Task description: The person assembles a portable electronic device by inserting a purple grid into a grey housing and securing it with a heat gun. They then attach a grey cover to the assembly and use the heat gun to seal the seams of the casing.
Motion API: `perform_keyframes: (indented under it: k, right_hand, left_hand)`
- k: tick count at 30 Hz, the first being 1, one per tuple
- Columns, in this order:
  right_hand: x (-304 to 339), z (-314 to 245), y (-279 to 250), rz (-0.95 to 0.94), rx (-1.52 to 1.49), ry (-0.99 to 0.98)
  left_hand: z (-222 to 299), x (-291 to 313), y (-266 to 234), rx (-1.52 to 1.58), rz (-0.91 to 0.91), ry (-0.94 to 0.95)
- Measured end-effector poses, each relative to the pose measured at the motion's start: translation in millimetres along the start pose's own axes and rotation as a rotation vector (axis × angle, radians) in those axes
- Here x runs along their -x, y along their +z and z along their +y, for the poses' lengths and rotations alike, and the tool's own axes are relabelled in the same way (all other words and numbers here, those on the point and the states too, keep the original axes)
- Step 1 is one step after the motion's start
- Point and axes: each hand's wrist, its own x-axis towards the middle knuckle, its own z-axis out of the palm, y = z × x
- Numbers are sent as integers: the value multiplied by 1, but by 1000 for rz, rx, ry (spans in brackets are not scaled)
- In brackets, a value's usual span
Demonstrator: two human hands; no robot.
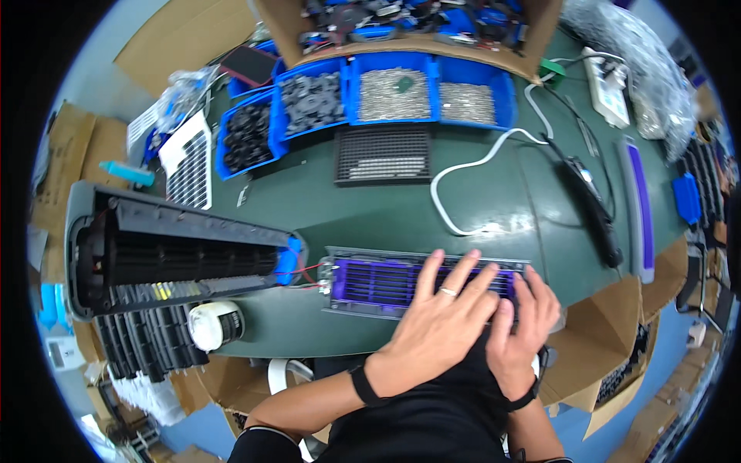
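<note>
A long purple slatted panel in a grey frame [370, 282] lies across the near edge of the table. My left hand [440, 328], with a ring on one finger, rests over its right half, fingers stretched out on the slats. At the panel's right end, my right hand [525, 332] grips the frame, fingers over the top and thumb toward the near side. Thin red wires [307, 270] run from the panel's left end to a long grey housing [189, 218]. That housing lies open on the left, its dark ribbed inside showing, with a blue piece [289, 258] at its right end.
Blue bins [353, 92] of metal pins and dark parts line the back, below a cardboard box [297, 55]. A black tray [382, 158] sits before them. On the right are a white cable [455, 174], a black corded tool [590, 208] and a purple-grey strip [639, 208]. A jar [212, 326] stands front left.
</note>
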Motion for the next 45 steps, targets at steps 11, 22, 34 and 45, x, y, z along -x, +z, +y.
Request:
perform_keyframes:
  k: [11,22,34,45]
  right_hand:
    - [2,-3,-3,-20,18,-20]
    - [-7,1,-45,-23,-330,128]
    - [-86,-40,-81,-328,-270,-291]
    - [-78,-8,-94,-565,-676,-47]
  left_hand:
    - [0,9,-6,15,30,45]
    - [-19,68,-43,-117,168,-81]
    - [-11,61,-55,25,236,-57]
    - [-13,50,-72,188,345,-83]
